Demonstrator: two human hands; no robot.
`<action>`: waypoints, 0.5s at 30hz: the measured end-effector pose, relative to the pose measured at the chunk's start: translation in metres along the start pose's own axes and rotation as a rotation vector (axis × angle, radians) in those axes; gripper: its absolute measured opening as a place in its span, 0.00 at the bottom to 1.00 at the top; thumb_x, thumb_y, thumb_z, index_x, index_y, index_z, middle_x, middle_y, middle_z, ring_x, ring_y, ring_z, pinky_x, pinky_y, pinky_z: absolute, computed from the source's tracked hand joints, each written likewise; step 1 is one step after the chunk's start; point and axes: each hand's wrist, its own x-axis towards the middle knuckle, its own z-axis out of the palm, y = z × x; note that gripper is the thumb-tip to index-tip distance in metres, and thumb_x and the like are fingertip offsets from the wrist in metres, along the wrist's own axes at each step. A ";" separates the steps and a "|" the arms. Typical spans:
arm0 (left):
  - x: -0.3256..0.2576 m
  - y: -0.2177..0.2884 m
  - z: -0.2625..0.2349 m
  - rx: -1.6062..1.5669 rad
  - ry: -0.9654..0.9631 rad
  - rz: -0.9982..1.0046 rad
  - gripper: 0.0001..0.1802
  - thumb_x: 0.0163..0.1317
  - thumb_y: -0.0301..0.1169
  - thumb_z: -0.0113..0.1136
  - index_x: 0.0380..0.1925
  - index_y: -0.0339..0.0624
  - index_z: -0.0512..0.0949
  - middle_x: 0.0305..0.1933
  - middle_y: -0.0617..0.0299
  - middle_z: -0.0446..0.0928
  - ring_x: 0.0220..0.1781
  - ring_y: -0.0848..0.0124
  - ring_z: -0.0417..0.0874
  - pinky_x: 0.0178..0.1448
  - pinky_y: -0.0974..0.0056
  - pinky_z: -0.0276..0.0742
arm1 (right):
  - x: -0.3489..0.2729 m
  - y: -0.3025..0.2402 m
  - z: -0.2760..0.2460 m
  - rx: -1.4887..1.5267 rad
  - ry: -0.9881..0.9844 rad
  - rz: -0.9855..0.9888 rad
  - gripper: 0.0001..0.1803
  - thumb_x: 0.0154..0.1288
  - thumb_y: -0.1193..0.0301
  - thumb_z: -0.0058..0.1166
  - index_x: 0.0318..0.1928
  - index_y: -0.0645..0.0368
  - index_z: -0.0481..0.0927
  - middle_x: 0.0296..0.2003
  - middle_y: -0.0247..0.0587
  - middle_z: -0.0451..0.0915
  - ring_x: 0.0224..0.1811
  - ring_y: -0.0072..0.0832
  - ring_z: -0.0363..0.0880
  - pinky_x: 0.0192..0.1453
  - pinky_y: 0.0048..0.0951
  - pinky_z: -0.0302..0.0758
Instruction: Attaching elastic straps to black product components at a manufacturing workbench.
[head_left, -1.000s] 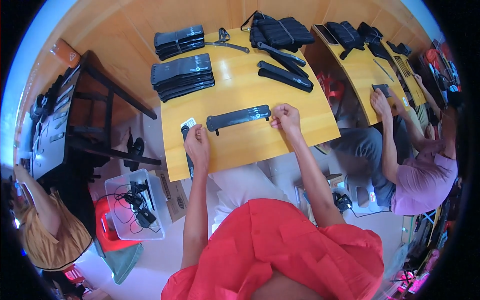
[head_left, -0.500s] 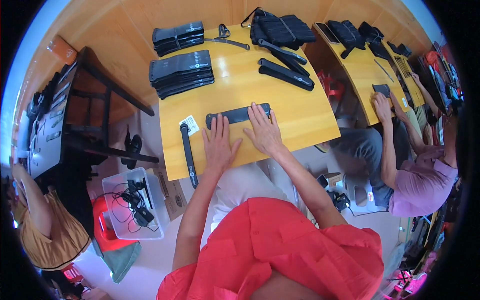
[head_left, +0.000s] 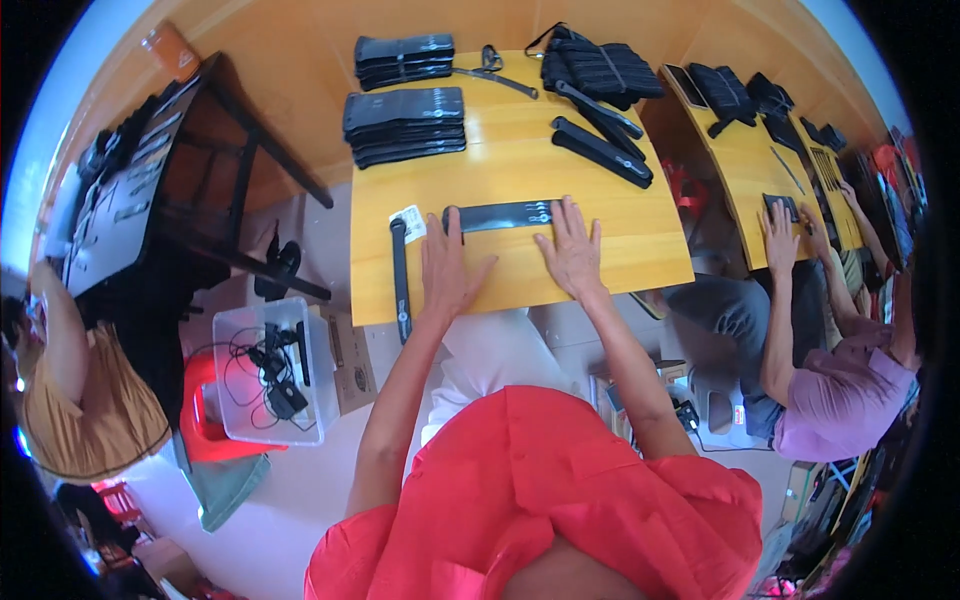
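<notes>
Landmark: the yellow wooden work table [head_left: 520, 170], seen from above by the person in the red top.
Flat pouch: a long, flat black rectangular pouch [head_left: 500, 215] lies crosswise on the near half of the table, well short of its front edge.
Left hand: the left hand [head_left: 447, 270] lies palm down on the table with fingers spread and apart, gripping nothing; its fingertips reach the near left end of the pouch.
Right hand: the right hand [head_left: 572, 250] lies flat as well, fingers fanned out and closed on nothing, their tips at the right end of the pouch.
White tag: a small white paper tag [head_left: 413, 223] lies on the table just left of the pouch.
Black strap: a narrow black strap [head_left: 399, 280] runs from beside the tag toward the table's front left corner and hangs over the edge.
Stacks: two piles of flat black pouches [head_left: 404, 125] sit at the far left of the table, one behind the other.
Folded cases: long black folded cases [head_left: 600, 150] lie slanted at the far right of the table, in front of a heap of black bags [head_left: 598, 68].
Clear bin: a clear plastic bin holding black cables [head_left: 268, 370] stands on the floor, left of the table's front edge.
Neighbour: a person in a purple top [head_left: 840, 395] sits right of the table at another yellow table, both hands on a small dark item.
</notes>
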 end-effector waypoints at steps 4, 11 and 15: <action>-0.030 -0.023 -0.044 -0.392 0.250 -0.120 0.28 0.55 0.30 0.61 0.56 0.33 0.67 0.58 0.46 0.66 0.58 0.56 0.70 0.60 0.58 0.66 | -0.018 -0.021 -0.017 0.093 0.143 -0.009 0.30 0.62 0.57 0.49 0.61 0.61 0.64 0.63 0.54 0.59 0.66 0.45 0.56 0.66 0.57 0.48; -0.110 -0.077 -0.088 -0.954 0.504 -0.616 0.11 0.63 0.31 0.55 0.42 0.37 0.76 0.38 0.60 0.79 0.36 0.74 0.79 0.43 0.70 0.76 | -0.069 -0.135 0.003 0.333 0.043 -0.714 0.26 0.52 0.66 0.54 0.54 0.55 0.70 0.56 0.43 0.67 0.61 0.40 0.63 0.62 0.52 0.58; -0.131 -0.072 -0.082 -1.172 0.365 -0.864 0.10 0.64 0.34 0.54 0.39 0.40 0.77 0.36 0.60 0.80 0.34 0.76 0.79 0.41 0.71 0.76 | -0.071 -0.165 0.028 0.212 0.071 -0.841 0.25 0.50 0.68 0.58 0.52 0.53 0.72 0.58 0.45 0.66 0.63 0.42 0.61 0.64 0.45 0.59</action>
